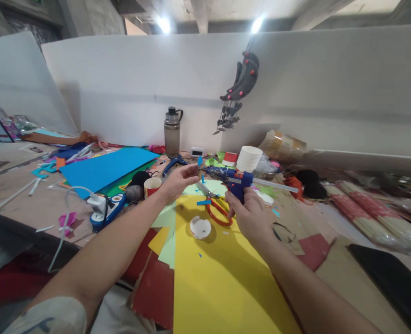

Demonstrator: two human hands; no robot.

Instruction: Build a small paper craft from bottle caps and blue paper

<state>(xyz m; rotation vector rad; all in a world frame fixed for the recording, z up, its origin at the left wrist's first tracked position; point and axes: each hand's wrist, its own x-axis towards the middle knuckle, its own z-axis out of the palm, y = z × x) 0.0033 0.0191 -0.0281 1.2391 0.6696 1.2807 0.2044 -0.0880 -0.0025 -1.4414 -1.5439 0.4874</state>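
Note:
My right hand (250, 211) is wrapped round the handle of a blue hot glue gun (226, 175), whose nozzle points left. A translucent glue stick (278, 184) sticks out of its rear. My left hand (177, 182) pinches a small blue paper piece (200, 161) close to the nozzle; whether they touch, I cannot tell. Below the gun lie scissors (220, 218) with red-orange handles and a blue paper strip (204, 202). A small cut white paper cup (200, 228) sits on a large yellow sheet (226, 283).
Behind stand a water bottle (172, 134), a stack of white paper cups (249, 158) and a red-and-white cup (152, 185). Blue card (111, 167) and a power strip (108, 211) with a white cable lie left. Wrapped stick bundles (372, 208) and a black object (386, 273) lie right.

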